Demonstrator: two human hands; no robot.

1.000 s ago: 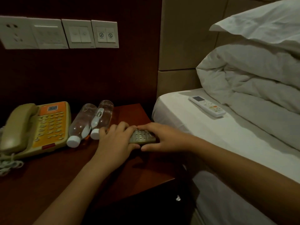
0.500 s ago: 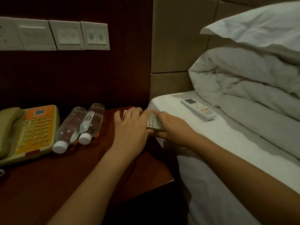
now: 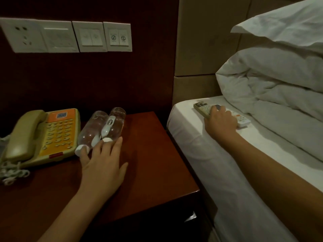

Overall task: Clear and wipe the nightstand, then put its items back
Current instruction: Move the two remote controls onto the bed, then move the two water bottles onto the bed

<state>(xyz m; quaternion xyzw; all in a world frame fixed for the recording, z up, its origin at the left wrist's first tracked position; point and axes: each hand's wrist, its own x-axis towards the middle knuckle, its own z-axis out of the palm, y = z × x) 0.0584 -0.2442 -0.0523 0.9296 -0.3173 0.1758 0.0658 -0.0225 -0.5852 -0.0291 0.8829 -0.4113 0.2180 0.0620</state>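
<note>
The dark red wooden nightstand [image 3: 153,165] carries a beige and orange telephone [image 3: 43,135] and two clear water bottles [image 3: 103,128] lying side by side with white caps toward me. My left hand [image 3: 103,161] lies flat on the nightstand, fingers spread, fingertips touching the bottle caps. My right hand [image 3: 221,121] rests on the white bed sheet [image 3: 195,137], gripping a grey remote [image 3: 202,108] laid next to a white remote [image 3: 242,120], which the hand partly hides.
A row of white wall sockets and switches [image 3: 70,37] sits above the nightstand. A folded white duvet [image 3: 279,95] and a pillow [image 3: 288,27] fill the bed's right side. The phone's coiled cord [image 3: 12,172] trails at the left edge.
My right hand carried the grey remote from the nightstand onto the bed beside the white remote. My left hand let go of it and moved back left to the bottles.
</note>
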